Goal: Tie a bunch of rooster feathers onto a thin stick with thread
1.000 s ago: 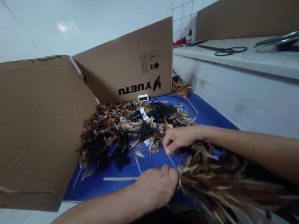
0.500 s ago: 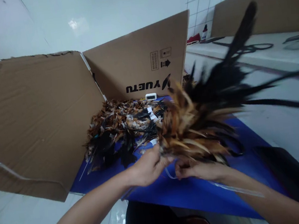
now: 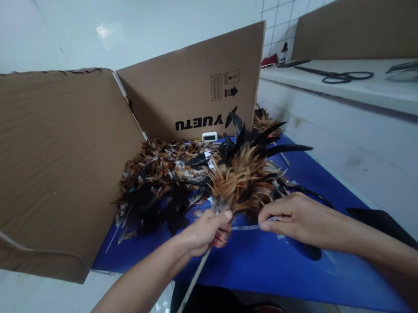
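Note:
A feather duster with brown and black feathers points away from me over the blue tabletop. My left hand is closed round it just below the feathers, and its thin pale stick juts out towards me. A narrow clear strip runs taut from the stick by my left fingers to my right hand. My right thumb and fingers are pinched on that strip. Beyond my left hand lies a heap of loose brown and black feathers.
Cardboard walls stand behind and at the left of the blue tabletop. A small white device sits by the back wall. Scissors and a small bottle are on the white ledge at the right.
The feather duster has swung from upper right to pointing away, and its stick now shows below my left hand. My right hand has moved right, drawing the strip out straight.

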### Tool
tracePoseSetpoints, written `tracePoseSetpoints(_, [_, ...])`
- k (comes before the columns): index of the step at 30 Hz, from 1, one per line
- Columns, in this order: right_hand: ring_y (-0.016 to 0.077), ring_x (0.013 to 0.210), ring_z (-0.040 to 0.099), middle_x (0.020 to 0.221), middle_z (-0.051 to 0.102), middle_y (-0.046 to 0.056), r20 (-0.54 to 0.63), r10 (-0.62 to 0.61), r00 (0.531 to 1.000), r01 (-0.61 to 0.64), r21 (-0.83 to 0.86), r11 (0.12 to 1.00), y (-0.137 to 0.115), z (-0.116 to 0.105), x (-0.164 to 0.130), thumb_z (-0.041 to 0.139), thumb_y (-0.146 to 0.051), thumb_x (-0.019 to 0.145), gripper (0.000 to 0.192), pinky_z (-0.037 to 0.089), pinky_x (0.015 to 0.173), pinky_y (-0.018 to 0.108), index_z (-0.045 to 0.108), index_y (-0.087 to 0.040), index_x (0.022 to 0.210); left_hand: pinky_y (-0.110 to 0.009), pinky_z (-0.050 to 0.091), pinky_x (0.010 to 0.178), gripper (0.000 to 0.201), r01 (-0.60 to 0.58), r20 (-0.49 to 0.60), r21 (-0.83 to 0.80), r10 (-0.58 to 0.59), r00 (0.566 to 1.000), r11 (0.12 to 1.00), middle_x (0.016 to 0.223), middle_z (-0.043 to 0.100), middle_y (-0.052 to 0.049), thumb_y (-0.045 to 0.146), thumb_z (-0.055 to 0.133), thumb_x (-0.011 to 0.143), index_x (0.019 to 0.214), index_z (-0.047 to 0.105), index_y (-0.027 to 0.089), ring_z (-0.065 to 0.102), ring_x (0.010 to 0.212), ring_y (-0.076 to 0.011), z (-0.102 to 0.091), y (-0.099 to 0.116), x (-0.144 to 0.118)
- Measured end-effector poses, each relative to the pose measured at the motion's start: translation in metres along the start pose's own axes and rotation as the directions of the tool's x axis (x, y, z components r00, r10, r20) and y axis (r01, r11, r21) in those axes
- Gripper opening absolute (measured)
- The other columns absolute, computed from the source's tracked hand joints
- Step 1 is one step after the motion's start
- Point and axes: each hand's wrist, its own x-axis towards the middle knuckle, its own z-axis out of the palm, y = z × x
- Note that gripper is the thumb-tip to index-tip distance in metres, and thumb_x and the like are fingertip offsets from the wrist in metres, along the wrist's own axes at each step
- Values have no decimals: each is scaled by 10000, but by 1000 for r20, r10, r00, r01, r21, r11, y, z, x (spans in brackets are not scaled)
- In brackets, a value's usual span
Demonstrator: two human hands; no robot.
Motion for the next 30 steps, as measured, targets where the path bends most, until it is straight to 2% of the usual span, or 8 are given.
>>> tracePoseSetpoints(5, [116,536,511,585,595,-25,-72,-120,990,113,-97,989,-11,-13,-1,500,-343,826,215,360,537,238,666,-240,735,-190,89,412,518,41,34,-107,-38,999,993,500,215,93,542,626,671,563,262,189,205,413,-17,3,-7,5])
tracePoseSetpoints(9, [135,636,567,671,630,-4,-64,-186,980,179,-103,978,-18,-24,-4,479,-334,849,229,390,587,239,663,-223,768,-191,75,412,511,51,57,-189,-40,998,981,510,220,90,500,643,680,566,254,187,200,422,-15,3,-11,9])
tracePoseSetpoints(21, [132,675,600,769,657,19,-17,-273,962,270,-84,959,-18,-46,-15,489,-281,854,192,419,627,238,667,-211,845,-155,83,389,424,76,125,-341,-35,992,937,560,235,71,415,591,765,597,289,169,213,439,-14,5,-21,24])
tracePoseSetpoints(30, [135,656,608,757,666,36,15,-307,952,307,-52,950,-19,-55,-22,503,-282,849,190,432,592,231,672,-196,836,-137,88,374,410,95,115,-358,-57,992,929,580,251,71,405,607,758,624,300,169,209,429,-7,1,-34,36])
